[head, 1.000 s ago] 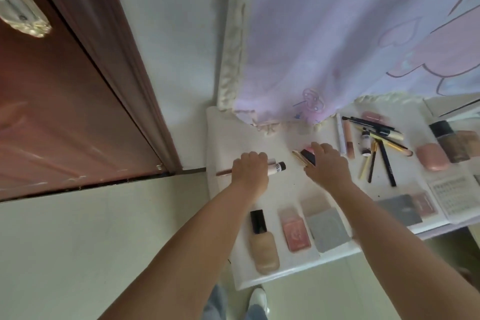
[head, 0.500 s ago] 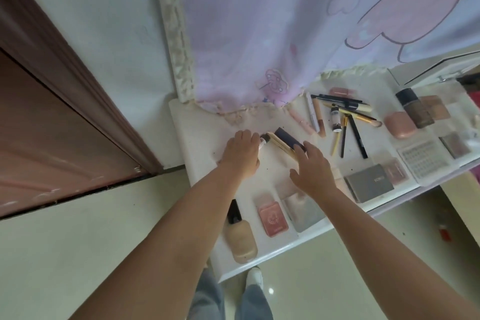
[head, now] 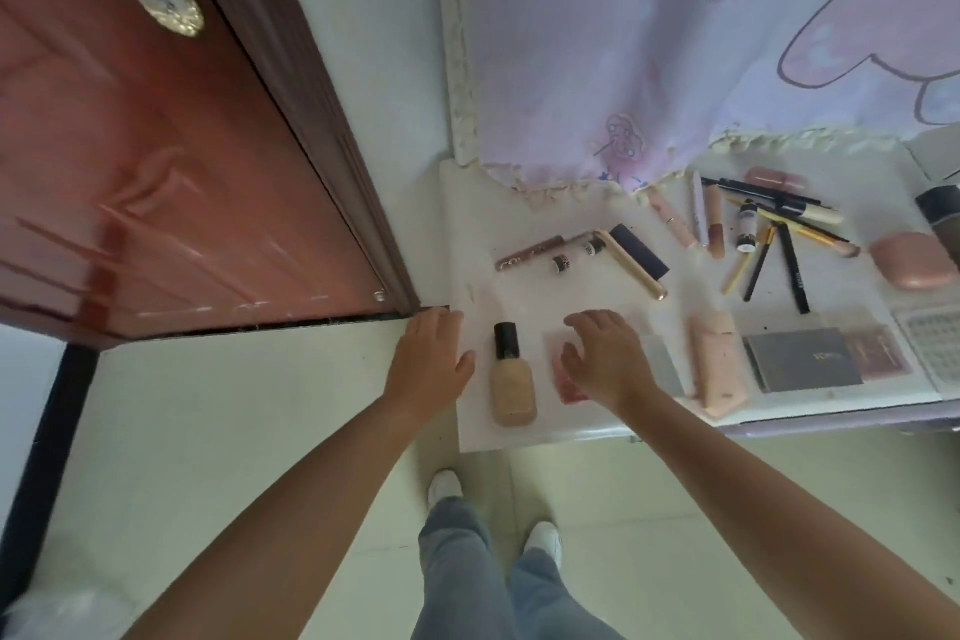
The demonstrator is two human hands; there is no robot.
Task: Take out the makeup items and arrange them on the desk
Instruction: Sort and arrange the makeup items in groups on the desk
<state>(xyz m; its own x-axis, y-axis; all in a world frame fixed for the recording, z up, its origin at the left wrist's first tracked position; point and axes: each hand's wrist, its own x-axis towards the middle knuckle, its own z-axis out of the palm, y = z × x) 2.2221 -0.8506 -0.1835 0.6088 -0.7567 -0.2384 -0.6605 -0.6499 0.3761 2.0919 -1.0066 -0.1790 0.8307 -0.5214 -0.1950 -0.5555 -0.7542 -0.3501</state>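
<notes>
While both hands are hovering empty, the left hand [head: 434, 364] flat-fingered at the surface [head: 467, 234] edge and the right hand [head: 605, 361] spreading over a pink compact [head: 567, 382], the foundation bottle [head: 511, 377] is lying between them. Brushes and pencils [head: 769, 244] are lying loosely crossed, so arranging appears largely done, with tidying remaining

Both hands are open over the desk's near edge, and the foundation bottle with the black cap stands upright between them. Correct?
Not quite. In the head view the foundation bottle lies flat on the desk, not upright. It is between the open left hand and right hand.
</notes>
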